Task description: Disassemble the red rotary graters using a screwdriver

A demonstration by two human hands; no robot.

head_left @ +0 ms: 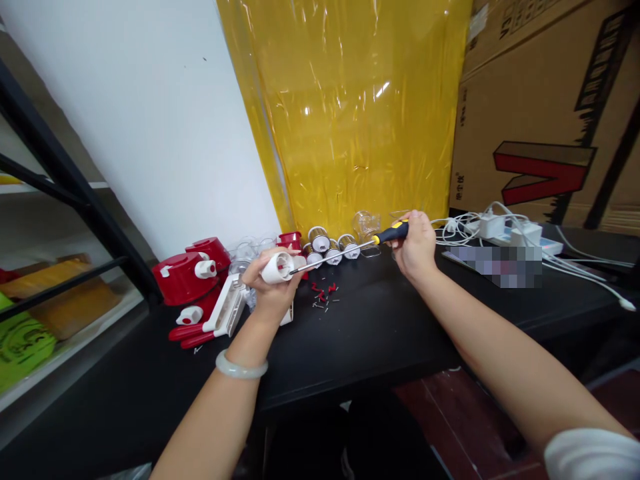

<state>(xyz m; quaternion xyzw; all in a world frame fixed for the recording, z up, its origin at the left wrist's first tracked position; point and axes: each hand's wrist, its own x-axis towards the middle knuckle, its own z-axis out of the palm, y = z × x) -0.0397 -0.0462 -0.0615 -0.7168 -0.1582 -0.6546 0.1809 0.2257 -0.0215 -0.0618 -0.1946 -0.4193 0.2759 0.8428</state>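
Note:
My left hand point(273, 287) is closed around a white plastic cylinder part point(278, 267), held above the black table point(380, 333). My right hand point(415, 248) grips the yellow-and-black handle of a screwdriver point(390, 234). Its metal shaft runs left and its tip touches the end of the white part. Small red bits and screws point(323, 295) lie on the table between my hands. A pale bracelet point(241, 367) circles my left wrist.
Red and white plastic parts point(195, 280) lie at the left. Several metal-and-white drums point(330, 247) and clear cups point(367, 227) stand along a yellow sheet point(350, 113). White chargers and cables point(505, 230) sit right, under a cardboard box point(550, 107). A black shelf frame point(75, 193) stands left.

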